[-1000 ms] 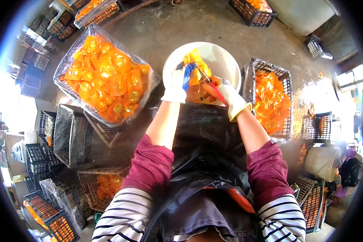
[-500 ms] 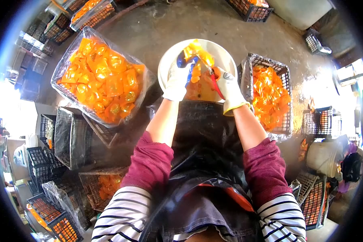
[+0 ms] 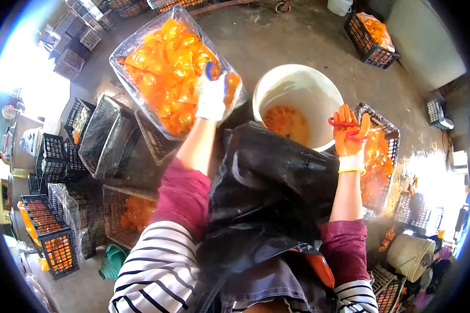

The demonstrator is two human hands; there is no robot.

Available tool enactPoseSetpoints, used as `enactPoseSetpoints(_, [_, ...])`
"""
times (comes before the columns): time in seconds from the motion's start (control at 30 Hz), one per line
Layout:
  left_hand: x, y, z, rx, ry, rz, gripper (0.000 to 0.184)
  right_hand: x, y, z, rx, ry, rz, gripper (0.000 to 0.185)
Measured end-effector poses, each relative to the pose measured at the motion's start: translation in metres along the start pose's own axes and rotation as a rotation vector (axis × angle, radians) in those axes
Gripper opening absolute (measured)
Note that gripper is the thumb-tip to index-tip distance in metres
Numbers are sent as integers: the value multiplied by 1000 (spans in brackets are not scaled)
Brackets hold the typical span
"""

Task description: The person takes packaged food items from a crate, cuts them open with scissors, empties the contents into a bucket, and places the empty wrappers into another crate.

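One white bucket (image 3: 297, 85), right of centre, is being vacated by the left hand (image 3: 212, 95), now being held over orange packets (image 3: 169, 73) at upper left, grip unclear; the right hand (image 3: 349, 139), red handles (image 3: 343, 124) across it, is being kept open: bucket work is seemingly being paused.

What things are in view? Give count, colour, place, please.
Bucket: one, white, centre
Pieces: many, orange, in bucket
Big crate: one, clear-lined, left of bucket
Packets: many, orange, in big crate
Side crate: one, dark, right of bucket
Scissors: one, red handles, on right grip
Other crates: several, mostly dark, around
Tub: one, cream, lower right
Item: one, green, lower left
Apron: one, black, lower centre
Sleeves: two, striped and maroon, bottom
Left grip: one, white-gloved, at big crate
Right grip: one, orange-palmed, beside bucket
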State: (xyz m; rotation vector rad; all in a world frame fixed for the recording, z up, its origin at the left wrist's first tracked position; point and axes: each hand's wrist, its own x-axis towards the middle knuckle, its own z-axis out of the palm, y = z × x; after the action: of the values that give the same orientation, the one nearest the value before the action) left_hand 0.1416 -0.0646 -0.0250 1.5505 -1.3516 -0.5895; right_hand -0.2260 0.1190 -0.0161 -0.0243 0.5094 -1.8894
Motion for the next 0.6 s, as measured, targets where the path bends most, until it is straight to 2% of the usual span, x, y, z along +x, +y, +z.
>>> enactPoseSetpoints(0.07, [13, -18, -34, 523, 62, 59, 78, 1, -2, 3, -32, -24, -6, 54])
enactPoseSetpoints(0.17, [25, -57, -51, 890, -248, 17, 92, 7, 2, 6, -71, -120, 76, 52])
enactPoseSetpoints(0.27, [28, -59, -48, 1174, -358, 116, 91, 8, 10, 24, -208, -37, 90, 48])
enactPoseSetpoints(0.3, [35, -58, -47, 1165, -369, 143, 87, 6, 14, 31, -274, 17, 85, 47])
enactPoseSetpoints(0.33, [39, -57, -45, 1195, -358, 100, 75, 5, 16, 30, -298, -2, 101, 47])
enactPoseSetpoints(0.4, [49, -52, -56, 895, -339, 52, 61, 6, 18, 30, -336, -56, 132, 46])
enactPoseSetpoints(0.43, [52, -48, -61, 715, -311, -38, 47, 9, 19, 26, -359, -72, 137, 47])
enactPoseSetpoints(0.47, [62, -64, -63, 98, -377, -469, 42, 7, 19, 29, -376, -69, 137, 47])
enactPoseSetpoints(0.53, [44, -61, -81, -622, -235, -438, 39, 0, 22, 36, -403, -69, 140, 49])
enactPoseSetpoints(0.57, [31, -34, -90, -1071, -149, -641, 36, -1, 23, 35, -435, -90, 135, 49])
enactPoseSetpoints(0.6, [18, -26, -89, -1159, -106, -639, 36, -2, 23, 32, -468, -111, 131, 49])
